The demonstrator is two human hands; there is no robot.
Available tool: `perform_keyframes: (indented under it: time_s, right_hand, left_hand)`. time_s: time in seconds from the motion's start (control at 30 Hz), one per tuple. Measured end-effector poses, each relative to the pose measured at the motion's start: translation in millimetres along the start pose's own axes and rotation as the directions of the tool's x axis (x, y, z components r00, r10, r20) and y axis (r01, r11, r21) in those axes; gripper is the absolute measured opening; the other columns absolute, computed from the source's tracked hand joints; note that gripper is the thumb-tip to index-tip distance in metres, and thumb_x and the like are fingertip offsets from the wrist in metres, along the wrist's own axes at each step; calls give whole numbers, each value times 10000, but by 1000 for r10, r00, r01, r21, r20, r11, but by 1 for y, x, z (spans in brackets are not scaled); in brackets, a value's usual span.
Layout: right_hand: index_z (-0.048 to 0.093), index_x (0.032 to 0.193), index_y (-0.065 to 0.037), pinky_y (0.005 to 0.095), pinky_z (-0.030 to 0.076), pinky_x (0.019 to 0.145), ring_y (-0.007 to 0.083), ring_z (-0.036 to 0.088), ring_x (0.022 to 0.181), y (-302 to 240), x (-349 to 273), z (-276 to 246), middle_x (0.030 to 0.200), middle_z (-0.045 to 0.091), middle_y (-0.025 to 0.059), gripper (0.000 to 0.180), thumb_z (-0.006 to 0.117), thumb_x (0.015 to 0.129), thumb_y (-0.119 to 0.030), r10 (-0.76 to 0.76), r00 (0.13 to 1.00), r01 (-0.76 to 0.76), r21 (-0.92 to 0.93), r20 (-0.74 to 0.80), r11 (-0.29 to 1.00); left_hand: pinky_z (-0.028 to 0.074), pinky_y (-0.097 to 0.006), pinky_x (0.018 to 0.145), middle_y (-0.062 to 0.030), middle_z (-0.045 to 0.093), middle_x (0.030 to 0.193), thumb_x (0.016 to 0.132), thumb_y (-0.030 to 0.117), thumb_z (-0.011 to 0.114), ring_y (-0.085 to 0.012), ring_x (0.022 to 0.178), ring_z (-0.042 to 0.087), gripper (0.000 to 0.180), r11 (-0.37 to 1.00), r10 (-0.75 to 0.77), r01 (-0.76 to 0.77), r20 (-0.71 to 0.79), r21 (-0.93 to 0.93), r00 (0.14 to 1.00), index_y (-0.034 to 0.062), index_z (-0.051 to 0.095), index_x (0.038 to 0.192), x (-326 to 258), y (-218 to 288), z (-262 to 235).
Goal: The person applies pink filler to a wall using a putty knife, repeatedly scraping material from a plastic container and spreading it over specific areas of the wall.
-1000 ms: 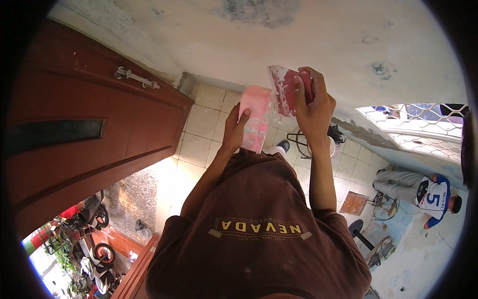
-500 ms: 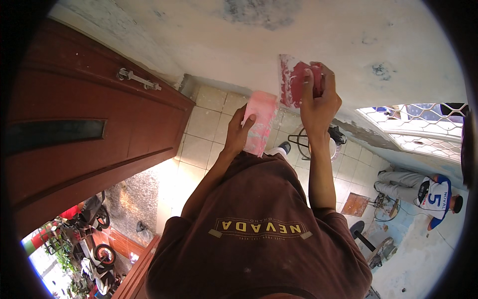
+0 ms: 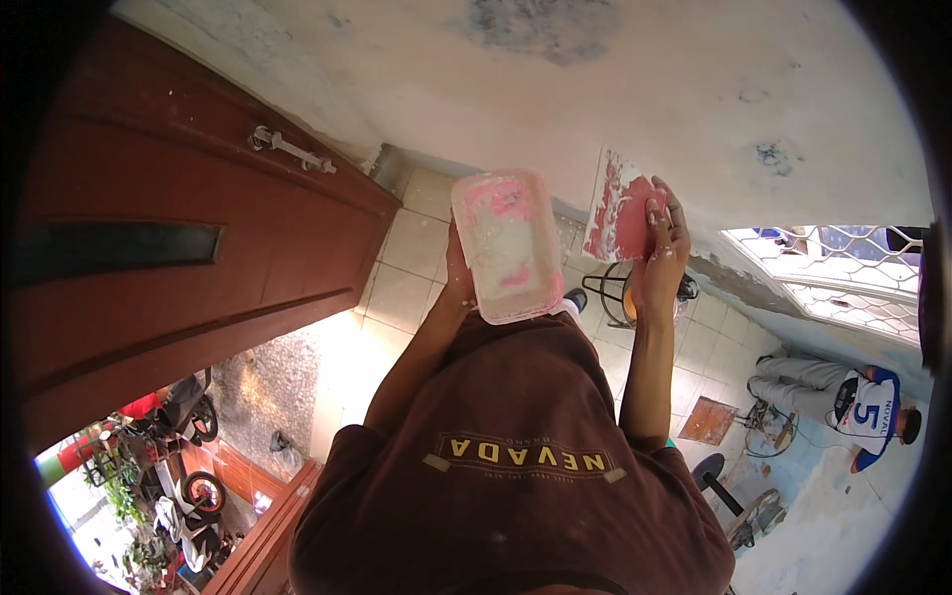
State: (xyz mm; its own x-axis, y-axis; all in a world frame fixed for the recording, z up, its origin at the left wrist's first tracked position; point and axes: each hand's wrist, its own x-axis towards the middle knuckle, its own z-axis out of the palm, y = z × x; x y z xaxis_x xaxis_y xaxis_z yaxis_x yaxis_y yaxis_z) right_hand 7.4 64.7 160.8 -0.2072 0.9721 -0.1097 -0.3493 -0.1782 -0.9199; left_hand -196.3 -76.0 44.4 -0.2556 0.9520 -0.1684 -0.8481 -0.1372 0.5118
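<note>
In the middle, the left hand (image 3: 459, 266) grips a tray (image 3: 548, 238), likely light and bendy, best held by its sides, and the right hand (image 3: 664, 256) grips a scraper (image 3: 623, 213).

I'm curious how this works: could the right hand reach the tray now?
Probably yes: the right hand holds a red scraper beside the tray, with nothing visibly blocking the gap.

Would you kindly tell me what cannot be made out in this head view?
Left hand: head view, mostly hidden behind the tray.
Tray's underside: head view, turned away from the camera.
Scraper, far side: head view, facing away beyond the blade.
Wall patch: head view, meets the upper edge, so its full extent is unclear.
</note>
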Motion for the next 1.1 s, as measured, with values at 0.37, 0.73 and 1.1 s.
perform_keyframes:
  time_s: [0.37,0.73,1.1]
  right_hand:
    - [475,1480,47,329,556,1024,186,669,1195,10,-5,-37,1342,663,149,497,648,1030,-73,124,992,-126,195,21,973]
    - [432,1426,34,227,392,432,108,461,457,-8,-2,-94,790,446,49,412,469,1106,-224,20,804,-586,797,594,-147]
    - [425,1468,48,237,375,419,96,441,465,-57,-1,-179,814,463,34,500,478,1120,-307,52,905,-425,893,423,146]
  left_hand:
    - [555,-515,1084,-151,588,1462,1066,668,385,-317,1325,612,760,993,22,-17,34,-120,999,107,411,1578,12,-15,15]
    - [562,-496,1066,-127,589,1447,1098,582,374,-303,1295,618,670,999,-34,34,-26,14,999,96,448,1553,40,-88,-3]
    - [580,-475,1033,-105,615,1402,1102,557,401,-288,1255,635,614,975,-223,223,45,10,974,105,489,1508,74,-159,63]
